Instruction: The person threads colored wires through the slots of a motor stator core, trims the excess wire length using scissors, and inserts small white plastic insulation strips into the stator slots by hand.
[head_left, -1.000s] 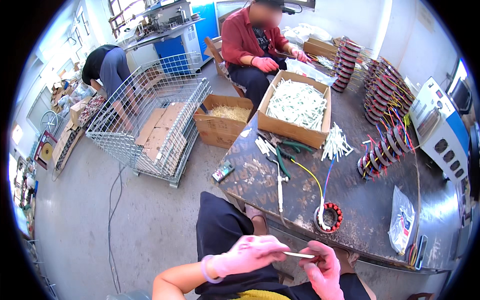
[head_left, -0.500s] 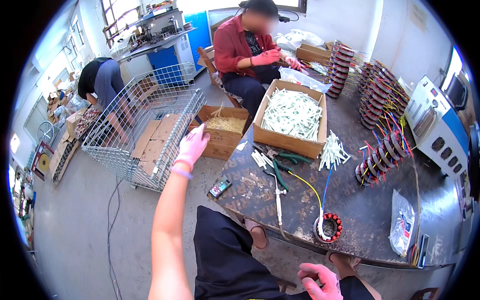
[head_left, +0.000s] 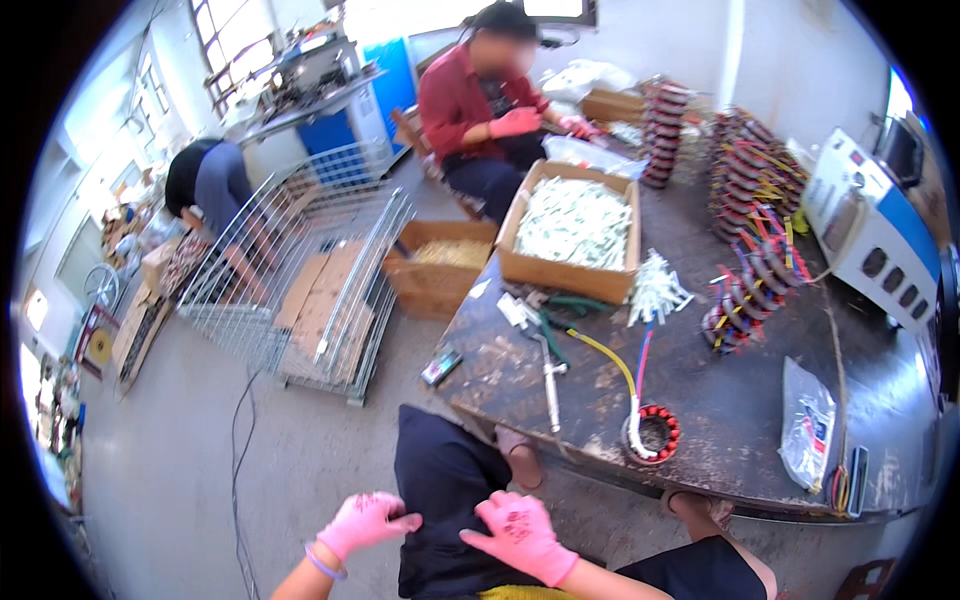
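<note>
Both hands wear pink gloves and hover over the dark cloth on my lap. My left hand, with a pale purple band at the wrist, has its thumb stretched out toward my right hand and holds nothing. Facing it, my right hand has its thumb apart from loosely bent fingers, also with nothing in it. On the table beyond lies a ring-shaped stator coil with red segments around its rim. White sleeving comes off it, leading to a yellow wire and a red-and-blue one.
A box of white tubes stands on the table behind pliers and a thin metal torch. Stacked stators and a white-blue machine are at right. A wire cage stands left; a co-worker sits opposite.
My left hand has come back from near the cardboard box beside the cage to my lap. My right hand has moved left, toward it. The view has shifted slightly.
</note>
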